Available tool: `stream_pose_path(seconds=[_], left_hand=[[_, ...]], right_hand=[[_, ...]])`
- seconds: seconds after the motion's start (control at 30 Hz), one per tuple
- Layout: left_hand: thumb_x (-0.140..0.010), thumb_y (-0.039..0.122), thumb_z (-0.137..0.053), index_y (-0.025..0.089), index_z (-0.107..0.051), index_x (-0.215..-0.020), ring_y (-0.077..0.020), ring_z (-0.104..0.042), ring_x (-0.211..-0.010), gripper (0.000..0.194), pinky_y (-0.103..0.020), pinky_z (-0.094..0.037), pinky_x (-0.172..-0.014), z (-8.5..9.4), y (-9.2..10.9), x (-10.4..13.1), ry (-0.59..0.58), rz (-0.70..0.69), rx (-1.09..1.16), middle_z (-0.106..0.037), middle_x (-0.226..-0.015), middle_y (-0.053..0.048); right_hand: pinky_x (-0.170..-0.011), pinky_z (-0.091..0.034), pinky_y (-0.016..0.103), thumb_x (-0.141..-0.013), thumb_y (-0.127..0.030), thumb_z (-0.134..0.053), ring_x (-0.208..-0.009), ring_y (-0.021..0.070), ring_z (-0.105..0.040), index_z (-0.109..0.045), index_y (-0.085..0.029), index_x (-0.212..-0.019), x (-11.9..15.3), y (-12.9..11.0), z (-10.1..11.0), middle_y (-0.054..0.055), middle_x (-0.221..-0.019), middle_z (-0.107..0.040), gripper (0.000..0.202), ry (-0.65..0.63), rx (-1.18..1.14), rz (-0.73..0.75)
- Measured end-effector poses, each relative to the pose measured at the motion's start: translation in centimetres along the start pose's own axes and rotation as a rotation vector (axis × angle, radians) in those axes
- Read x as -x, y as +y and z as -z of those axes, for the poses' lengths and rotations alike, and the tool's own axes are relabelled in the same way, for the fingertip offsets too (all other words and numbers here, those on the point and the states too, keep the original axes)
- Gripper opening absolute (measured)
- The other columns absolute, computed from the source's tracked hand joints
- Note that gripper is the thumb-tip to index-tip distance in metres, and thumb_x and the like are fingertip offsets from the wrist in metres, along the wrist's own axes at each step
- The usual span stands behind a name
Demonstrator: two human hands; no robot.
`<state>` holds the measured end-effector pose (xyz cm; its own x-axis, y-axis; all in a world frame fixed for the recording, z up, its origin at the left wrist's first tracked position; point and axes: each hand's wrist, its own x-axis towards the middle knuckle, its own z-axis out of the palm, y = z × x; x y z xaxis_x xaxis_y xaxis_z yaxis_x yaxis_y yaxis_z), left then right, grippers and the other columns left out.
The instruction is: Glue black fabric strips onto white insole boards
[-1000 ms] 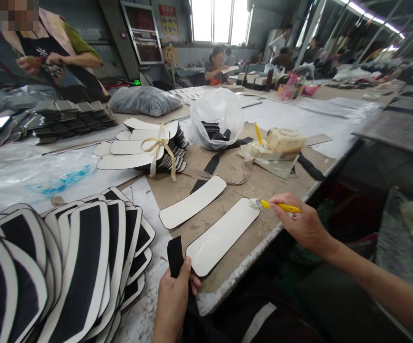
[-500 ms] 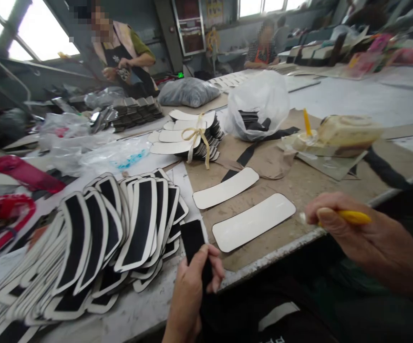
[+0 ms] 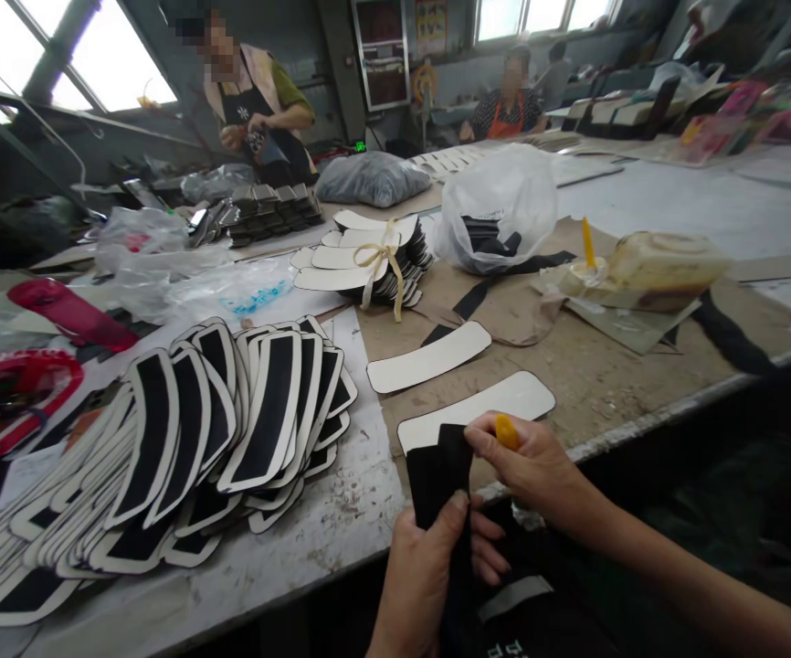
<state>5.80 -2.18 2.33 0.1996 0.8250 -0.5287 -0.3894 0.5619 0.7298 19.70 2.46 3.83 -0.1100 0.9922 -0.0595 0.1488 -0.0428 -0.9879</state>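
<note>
My left hand [image 3: 437, 548] is closed on a bundle of black strips [image 3: 429, 477] at the table's front edge. With thumb and finger, my right hand [image 3: 515, 454] pinches the top corner of one black strip; a yellow-handled tool [image 3: 506, 431] is also held in it, its tip partly hidden. Behind the strips lies a white curved piece [image 3: 505, 400], partly covered by them. Farther back is a second white curved piece [image 3: 429, 358]. To the left spreads a large pile of white-edged pieces with black centres [image 3: 265, 420].
Behind are a tied stack of white pieces [image 3: 347, 256], a clear bag holding black strips [image 3: 498, 206], and a yellowed container [image 3: 669, 260] beside an upright yellow stick [image 3: 588, 242]. A person [image 3: 258, 110] stands across the table; another sits farther back.
My right hand has come left from the table's edge to the black strips and now grips a corner of one. My left hand and its strips have shifted right, before the nearer white piece.
</note>
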Motion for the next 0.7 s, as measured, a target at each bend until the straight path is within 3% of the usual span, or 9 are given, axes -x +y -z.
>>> stream_pose_path(seconds=[0.2, 0.27, 0.37, 0.5, 0.6, 0.7], left_hand=[[-0.067, 0.056, -0.065, 0.009, -0.063, -0.071, -0.0158, -0.058, -0.043, 0.048, -0.025, -0.046, -0.041, -1.2, -2.4, -0.9, 0.017, -0.080, -0.010, -0.064, -0.057, -0.007], [-0.067, 0.056, -0.065, 0.010, -0.062, -0.073, -0.0151, -0.057, -0.042, 0.047, -0.025, -0.046, -0.041, -1.8, -3.4, -1.3, -0.029, -0.061, -0.029, -0.062, -0.055, -0.005], [-0.068, 0.057, -0.064, 0.011, -0.061, -0.078, -0.0137, -0.055, -0.041, 0.047, -0.024, -0.044, -0.040, -2.3, -5.0, -1.3, -0.088, -0.025, -0.031, -0.061, -0.054, -0.004], [-0.065, 0.055, -0.067, 0.012, -0.059, -0.073, -0.0123, -0.054, -0.039, 0.044, -0.022, -0.040, -0.039, -1.0, -5.3, -0.3, -0.126, 0.052, -0.060, -0.060, -0.051, -0.004], [-0.064, 0.050, -0.070, 0.012, -0.060, -0.070, -0.0102, -0.048, -0.036, 0.040, -0.020, -0.033, -0.037, 1.4, -3.5, 0.4, 0.012, 0.095, -0.111, -0.056, -0.044, -0.001], [-0.063, 0.046, -0.072, 0.012, -0.061, -0.076, -0.0053, -0.038, -0.034, 0.038, -0.017, -0.024, -0.036, 3.8, -1.0, -0.1, 0.339, 0.033, -0.169, -0.048, -0.039, 0.005]], right_hand=[[-0.038, -0.043, 0.025, -0.082, -0.052, -0.056, -0.038, 0.0109, -0.046, -0.048, -0.021, -0.082, 2.6, 2.2, 0.3, -0.008, -0.051, -0.043, 0.032, -0.207, -0.313, -0.267], [-0.036, -0.041, 0.022, -0.084, -0.054, -0.053, -0.036, 0.0101, -0.045, -0.046, -0.021, -0.082, 3.3, 2.7, 0.7, -0.009, -0.050, -0.041, 0.033, -0.148, -0.314, -0.316], [-0.043, -0.042, 0.021, -0.084, -0.052, -0.055, -0.047, 0.0098, -0.048, -0.047, -0.021, -0.080, 3.1, 2.7, 1.8, -0.006, -0.060, -0.047, 0.032, 0.033, -0.204, -0.275], [-0.050, -0.043, 0.022, -0.086, -0.048, -0.054, -0.054, 0.0112, -0.048, -0.047, -0.022, -0.079, 1.2, 1.6, 4.5, -0.004, -0.063, -0.047, 0.029, 0.122, -0.185, -0.152], [-0.043, -0.037, 0.023, -0.085, -0.049, -0.054, -0.047, 0.0110, -0.040, -0.047, -0.022, -0.081, -0.4, 0.2, 7.1, -0.005, -0.058, -0.042, 0.028, 0.068, -0.046, -0.099], [-0.045, -0.034, 0.024, -0.085, -0.049, -0.053, -0.050, 0.0120, -0.040, -0.052, -0.021, -0.074, -2.2, -1.3, 8.5, -0.003, -0.058, -0.045, 0.031, -0.147, 0.356, -0.029]])
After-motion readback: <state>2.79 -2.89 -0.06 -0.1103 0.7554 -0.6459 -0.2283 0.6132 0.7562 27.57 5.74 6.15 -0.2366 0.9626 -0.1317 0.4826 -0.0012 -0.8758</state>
